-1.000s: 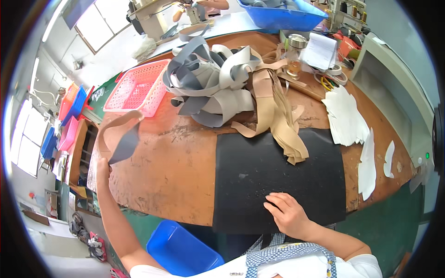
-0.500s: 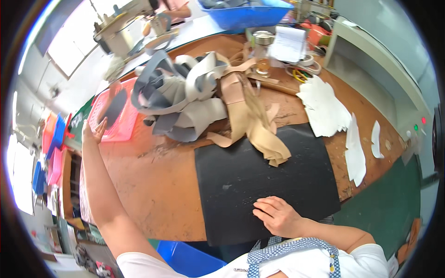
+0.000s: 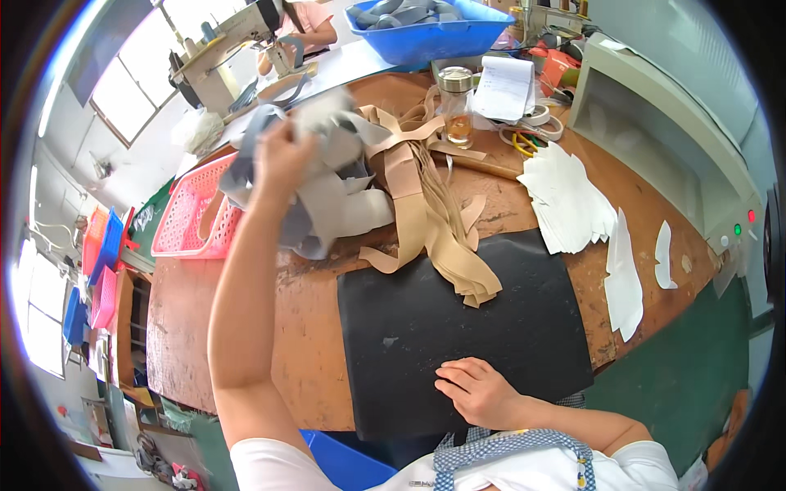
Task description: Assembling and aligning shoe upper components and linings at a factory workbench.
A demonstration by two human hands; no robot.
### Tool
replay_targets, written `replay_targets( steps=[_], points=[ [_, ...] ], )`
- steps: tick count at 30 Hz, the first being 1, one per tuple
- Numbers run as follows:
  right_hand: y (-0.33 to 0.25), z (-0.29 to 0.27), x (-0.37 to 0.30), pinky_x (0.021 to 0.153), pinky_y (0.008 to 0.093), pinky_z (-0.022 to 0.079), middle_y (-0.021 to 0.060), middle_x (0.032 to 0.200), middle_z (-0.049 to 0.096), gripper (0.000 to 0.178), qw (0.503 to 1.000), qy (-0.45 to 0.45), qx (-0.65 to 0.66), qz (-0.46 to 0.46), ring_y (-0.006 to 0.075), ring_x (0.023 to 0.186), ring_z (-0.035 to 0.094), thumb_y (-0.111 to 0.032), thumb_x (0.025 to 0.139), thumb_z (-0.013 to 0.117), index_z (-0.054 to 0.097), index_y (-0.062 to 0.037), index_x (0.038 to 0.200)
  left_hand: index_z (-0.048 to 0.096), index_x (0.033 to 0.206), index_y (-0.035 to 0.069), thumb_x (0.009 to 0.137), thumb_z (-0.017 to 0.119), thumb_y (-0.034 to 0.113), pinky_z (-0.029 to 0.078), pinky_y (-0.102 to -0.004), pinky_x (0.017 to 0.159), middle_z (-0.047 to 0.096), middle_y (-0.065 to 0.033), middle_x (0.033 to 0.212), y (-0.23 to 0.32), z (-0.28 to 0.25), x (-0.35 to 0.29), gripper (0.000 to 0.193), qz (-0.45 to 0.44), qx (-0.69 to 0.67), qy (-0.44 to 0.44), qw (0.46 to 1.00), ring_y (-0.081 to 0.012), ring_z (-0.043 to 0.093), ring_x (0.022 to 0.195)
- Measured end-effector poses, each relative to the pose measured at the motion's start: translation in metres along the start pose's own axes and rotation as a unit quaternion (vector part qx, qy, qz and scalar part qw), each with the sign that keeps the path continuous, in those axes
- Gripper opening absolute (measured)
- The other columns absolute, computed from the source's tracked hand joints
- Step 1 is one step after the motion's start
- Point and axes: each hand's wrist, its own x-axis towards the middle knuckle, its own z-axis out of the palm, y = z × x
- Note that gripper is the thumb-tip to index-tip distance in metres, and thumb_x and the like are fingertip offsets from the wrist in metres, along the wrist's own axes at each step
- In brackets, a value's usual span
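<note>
My left hand (image 3: pixel 282 159) is up at the heap of grey strips (image 3: pixel 340 200), fingers closed on a pale grey strip (image 3: pixel 323 119) that is smeared by motion. The fingertips are partly hidden. My right hand (image 3: pixel 476 393) lies on the black mat (image 3: pixel 393 327), its fingers loosely bent and slightly apart, with nothing visible in it. Right of the grey heap lies a bundle of tan strips (image 3: pixel 417 209), its folded lower end resting on the mat.
A pink basket (image 3: pixel 176 217) stands left of the heap. A glass jar (image 3: pixel 456 106), a notepad (image 3: pixel 503 86) and tape rolls (image 3: pixel 544 123) are at the back. White cut pieces (image 3: pixel 565 200) lie right. Beyond are a blue tub (image 3: pixel 426 41) and a person at a sewing machine (image 3: pixel 221 57).
My left hand has moved right, from the pink basket to the grey heap, and has closed on a strip. The grey piece blurred over the basket no longer shows. My right hand stays on the mat.
</note>
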Motion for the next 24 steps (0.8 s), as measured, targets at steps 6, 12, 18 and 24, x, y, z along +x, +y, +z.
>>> replay_targets(
  steps=[6, 12, 18, 24],
  points=[
    [0.003, 0.001, -0.004, 0.096, 0.0409, 0.049, 0.0116, 0.115, 0.063, 0.026, 0.998, 0.038, 0.032, 0.047, 0.0288, 0.110, 0.061, -0.003, 0.077, 0.069, 0.066, -0.0014, 0.103, 0.068, 0.093, 0.002, 0.091, 0.062, 0.022, 0.038, -0.0260, 0.058, 0.053, 0.0011, 0.066, 0.081, -0.135, 0.005, 0.021, -0.001, -0.409, 0.162, 0.898, -0.0111, 0.049, 0.059],
    [-0.014, -0.050, 0.091, 0.094, 0.0414, 0.051, 0.0207, 0.121, 0.059, 0.046, 0.978, 0.153, 0.143, 0.012, 0.0384, 0.111, 0.060, -0.015, 0.084, 0.072, 0.053, 0.0033, 0.122, 0.062, 0.091, 0.002, 0.090, 0.052, 0.006, 0.041, -0.0272, 0.055, 0.054, -0.0032, 0.067, 0.105, -0.134, -0.086, 0.012, -0.115, -0.338, 0.065, 0.932, -0.0127, 0.050, 0.057],
    [-0.037, -0.019, 0.178, 0.082, 0.0310, 0.052, 0.0129, 0.108, 0.066, 0.047, 0.881, 0.101, 0.434, 0.161, 0.0200, 0.099, 0.065, -0.023, 0.094, 0.066, 0.051, 0.0051, 0.129, 0.062, 0.095, 0.000, 0.088, 0.052, -0.001, 0.046, -0.0282, 0.062, 0.060, -0.0041, 0.076, 0.101, -0.093, -0.174, 0.012, -0.118, -0.325, -0.037, 0.937, -0.0120, 0.055, 0.067],
    [0.017, -0.021, 0.155, 0.067, 0.0266, 0.051, 0.0014, 0.086, 0.068, 0.022, 0.855, 0.183, 0.422, 0.239, 0.0086, 0.076, 0.063, -0.019, 0.099, 0.058, 0.067, 0.0003, 0.102, 0.071, 0.097, 0.006, 0.093, 0.051, 0.013, 0.031, -0.0235, 0.048, 0.047, 0.0045, 0.063, -0.019, -0.144, -0.169, 0.022, -0.137, -0.282, 0.221, 0.923, -0.0042, 0.041, 0.055]
  ],
)
